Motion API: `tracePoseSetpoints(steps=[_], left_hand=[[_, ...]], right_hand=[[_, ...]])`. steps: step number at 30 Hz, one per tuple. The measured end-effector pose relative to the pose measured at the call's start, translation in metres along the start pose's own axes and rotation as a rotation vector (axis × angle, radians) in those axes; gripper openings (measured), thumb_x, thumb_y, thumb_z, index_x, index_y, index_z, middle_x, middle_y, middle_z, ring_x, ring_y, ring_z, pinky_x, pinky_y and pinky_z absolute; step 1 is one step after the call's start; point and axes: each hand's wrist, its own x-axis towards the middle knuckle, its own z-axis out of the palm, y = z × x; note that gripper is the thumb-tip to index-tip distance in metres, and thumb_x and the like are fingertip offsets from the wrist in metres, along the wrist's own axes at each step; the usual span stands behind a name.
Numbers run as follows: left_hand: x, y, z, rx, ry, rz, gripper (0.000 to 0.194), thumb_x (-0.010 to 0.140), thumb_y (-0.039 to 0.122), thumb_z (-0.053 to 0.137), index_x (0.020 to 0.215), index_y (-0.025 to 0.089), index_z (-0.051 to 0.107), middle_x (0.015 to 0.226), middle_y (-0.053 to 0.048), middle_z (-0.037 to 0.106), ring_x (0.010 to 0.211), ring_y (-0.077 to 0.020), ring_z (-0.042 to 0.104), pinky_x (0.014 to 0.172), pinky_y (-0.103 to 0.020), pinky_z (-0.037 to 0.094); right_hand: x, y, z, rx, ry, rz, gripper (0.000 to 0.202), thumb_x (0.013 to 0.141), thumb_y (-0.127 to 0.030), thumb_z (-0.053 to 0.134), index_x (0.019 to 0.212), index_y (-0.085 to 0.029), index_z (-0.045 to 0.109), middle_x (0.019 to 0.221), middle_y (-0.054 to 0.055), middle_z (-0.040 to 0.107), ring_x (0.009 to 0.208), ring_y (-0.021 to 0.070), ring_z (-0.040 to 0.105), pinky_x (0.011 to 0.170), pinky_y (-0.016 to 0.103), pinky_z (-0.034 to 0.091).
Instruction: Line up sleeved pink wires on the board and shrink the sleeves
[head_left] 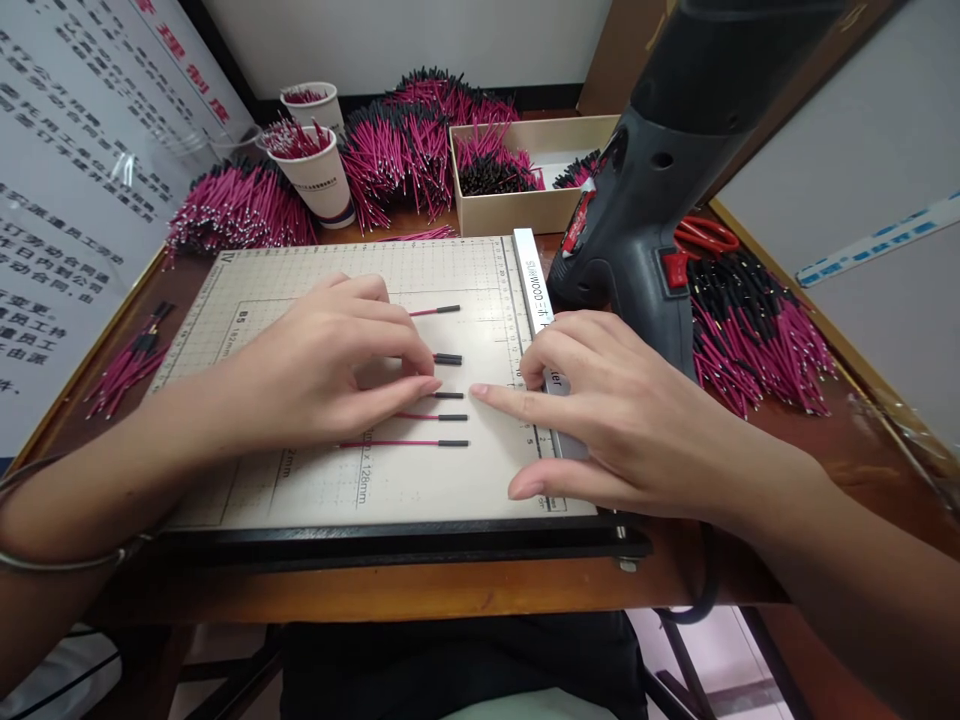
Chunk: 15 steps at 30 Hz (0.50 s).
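A brown wooden bench [420,597] spans the frame, carrying at centre a flat cream-coloured board [487,485] printed with gridlines and sizes, a white lettered strip [532,275] along its right side. At upper right, a large dark-grey hand-held tool with a red switch [660,180] stands tilted beside the board. Heaps of magenta wires with black ends [405,150] lie at top centre, upper left and right; a shallow tan cardboard box [525,214] at top centre holds more, as do two white paper cups [319,180] at upper left. The right hand [600,410] reaches in from lower right, its grip released, thumb spread and forefinger extended just beside a black wire end. The left hand [337,355], at centre, has thumb and forefinger close together among the wires; whether its grip is pinched on one, I cannot tell. Smallest are the thin magenta wires with black sleeves [453,443], lying crosswise mid-board, sleeves pointing right.
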Motion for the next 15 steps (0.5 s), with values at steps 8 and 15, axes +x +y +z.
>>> tracePoseSetpoints(steps=[8,15], left_hand=[[0.001,-0.008,0.004,0.203,0.114,0.06,0.021,0.105,0.03,0.062,0.09,0.021,0.075,0.088,-0.002,0.076,0.079,-0.0197,0.051,0.077,-0.037,0.032],[0.001,-0.011,0.006,0.205,0.118,0.069,0.026,0.107,0.032,0.059,0.09,0.021,0.076,0.087,0.0,0.077,0.079,-0.0195,0.051,0.078,-0.038,0.03]], right_hand=[[0.002,0.004,0.0,-0.018,0.055,0.033,0.063,0.111,-0.058,0.039,0.132,-0.01,0.074,0.103,0.015,0.062,0.1,0.0274,0.053,0.094,0.047,0.046],[0.003,0.003,0.003,-0.046,0.072,0.044,0.061,0.111,-0.056,0.039,0.13,-0.011,0.075,0.103,0.015,0.063,0.1,0.0277,0.054,0.093,0.047,0.046]])
